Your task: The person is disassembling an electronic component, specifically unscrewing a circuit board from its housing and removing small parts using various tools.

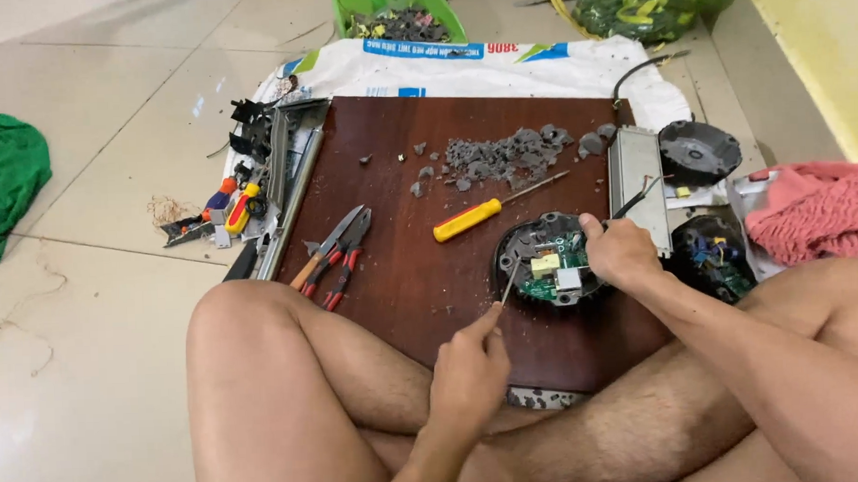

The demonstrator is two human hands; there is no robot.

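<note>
Pale floor tiles spread around me, and I sit on them cross-legged with a dark brown board lying in front of my knees on a white sack. My left hand is pinched shut on a thin metal tool whose tip touches the left edge of a round black housing; that housing sits on the board's right part and holds a green circuit board with a yellow block and a white block on it. My right hand is clamped on the housing's right rim. Just left of it lies a yellow screwdriver, and further left, red pliers. Grey rubble is heaped at the board's far side. Beyond the sack, a green basket holds dark scraps. At the far right corner a green bag bulges with tangled parts. Right of the board stand a metal box, an empty black round shell and another shell with wires inside. Pink cloth lies at my right, green cloth far left.
</note>
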